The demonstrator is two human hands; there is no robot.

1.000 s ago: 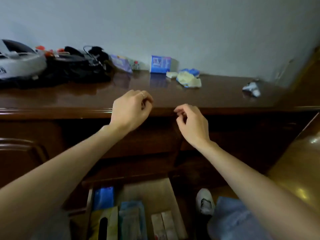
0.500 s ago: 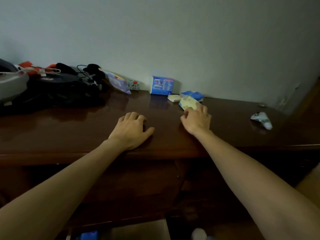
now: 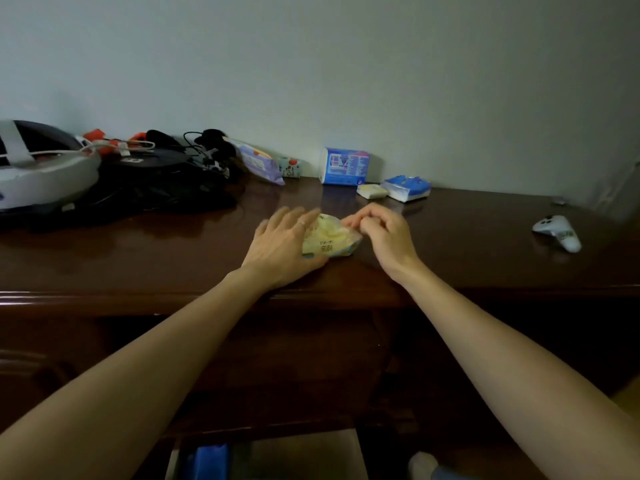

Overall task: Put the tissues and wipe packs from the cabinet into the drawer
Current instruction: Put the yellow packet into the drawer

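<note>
Pale grey-green wall fills the upper half of the frame; below it runs a dark, glossy wooden cabinet top (image 3: 138,258), dimly lit.

Centre of frame: a crumpled yellow tissue pack (image 3: 329,237) lies on the cabinet top near its front edge, printed characters on its near face. Left hand (image 3: 284,247) rests palm-down against the pack's left side, fingers spread and partly over it, a ring on one finger; fingertips are motion-blurred. Whether it actually grips the pack cannot be told. Right hand (image 3: 384,233) sits just right of the pack, fingers curled inward with the tips at the pack's upper right corner; a grasp there cannot be confirmed either.

Against the wall, upper centre: a blue box (image 3: 344,167) standing upright, a small pale yellow pack (image 3: 372,191) just right of it, then a blue-and-white tissue pack (image 3: 407,188). Left of the box: a purple wipe pack (image 3: 259,164) leaning, with a small patterned packet (image 3: 290,167) beside it.

Upper left: a grey helmet-like device (image 3: 41,174) and a heap of black cables and gear (image 3: 166,181). Right edge: a white controller (image 3: 557,232), well apart from the hands.

Bottom edge: the open drawer (image 3: 311,455), a blue item (image 3: 211,462) inside at its left.
</note>
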